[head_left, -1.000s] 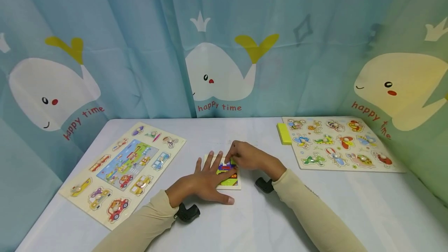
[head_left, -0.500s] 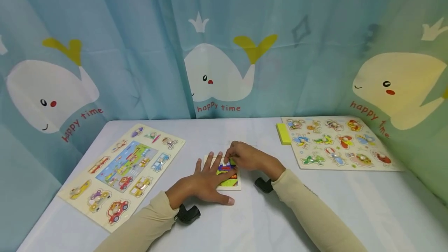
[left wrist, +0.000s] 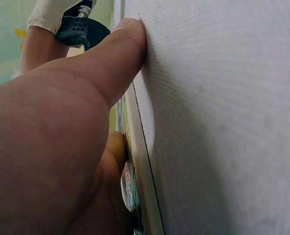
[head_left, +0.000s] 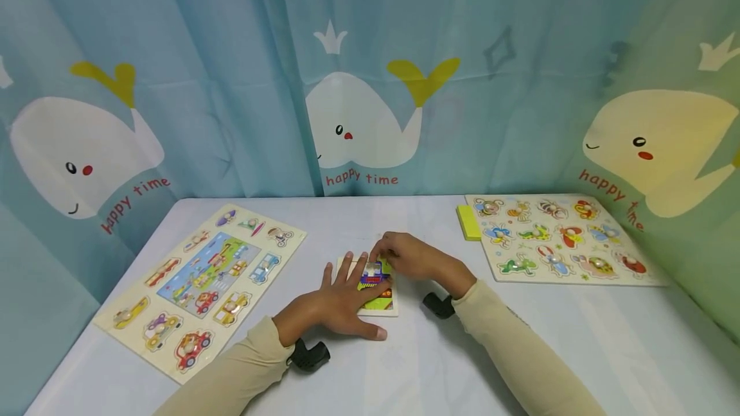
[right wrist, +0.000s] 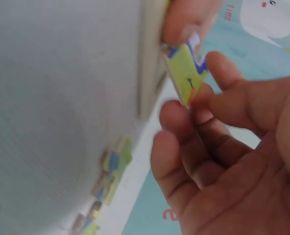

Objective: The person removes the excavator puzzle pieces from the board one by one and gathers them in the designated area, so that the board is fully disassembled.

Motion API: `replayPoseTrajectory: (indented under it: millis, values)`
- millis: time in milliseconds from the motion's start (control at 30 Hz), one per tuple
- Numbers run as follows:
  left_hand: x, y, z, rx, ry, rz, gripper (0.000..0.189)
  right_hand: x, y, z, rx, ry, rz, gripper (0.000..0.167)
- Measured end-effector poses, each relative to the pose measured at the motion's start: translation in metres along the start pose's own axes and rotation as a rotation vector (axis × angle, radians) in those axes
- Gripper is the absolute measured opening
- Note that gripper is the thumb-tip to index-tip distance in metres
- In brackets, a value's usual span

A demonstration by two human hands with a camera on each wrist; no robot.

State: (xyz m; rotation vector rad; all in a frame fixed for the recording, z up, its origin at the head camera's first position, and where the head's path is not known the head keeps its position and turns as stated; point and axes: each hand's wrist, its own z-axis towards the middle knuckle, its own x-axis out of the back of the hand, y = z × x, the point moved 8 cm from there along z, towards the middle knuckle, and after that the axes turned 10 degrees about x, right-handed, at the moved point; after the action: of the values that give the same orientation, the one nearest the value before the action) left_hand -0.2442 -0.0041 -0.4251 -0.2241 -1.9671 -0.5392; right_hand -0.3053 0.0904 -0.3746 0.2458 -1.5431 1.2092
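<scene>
From my remote station I see a blue curtain (head_left: 248, 121) printed with white whales, behind a white-covered table (head_left: 416, 364). At left, a vehicle puzzle board (head_left: 124, 336); at right, an insect puzzle board (head_left: 517, 246), a yellow block (head_left: 469, 223) beside its edge.

Can pass over white tablecloth (head_left: 399, 371) between the sleeves (head_left: 514, 345), or leftward up to vehicle peg puzzle (head_left: 211, 273). Blocked above small frame puzzle (head_left: 383, 313) by splayed left hand (head_left: 345, 299) and right hand (head_left: 412, 257). Rightward, open until yellow block (head_left: 468, 223) and insect peg puzzle (head_left: 554, 240); beyond, walled by curtain (head_left: 254, 140).
</scene>
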Motion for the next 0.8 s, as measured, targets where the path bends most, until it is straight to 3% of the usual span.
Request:
replayPoseTrajectory:
  millis: [167,367,633,800]
  values:
    - [0.0000,0.0001,-0.0002,0.005,-0.002,0.006,0.089,0.0063,0.0014,-0.0038,-0.017,0.033,0.074,0.018]
    - [0.0004,0.0009,-0.0002,0.004,-0.001,0.016,0.088,0.0027,0.0037,-0.0056,-0.034,0.006,0.151,0.013]
    - [0.0007,0.0012,-0.0011,0.003,-0.001,0.024,0.088,-0.0019,0.0020,-0.0051,0.006,-0.031,0.104,0.020]
    - [0.0008,0.0011,-0.0025,0.009,-0.003,0.014,0.088,0.0003,0.0039,-0.0067,-0.013,0.022,0.121,0.018]
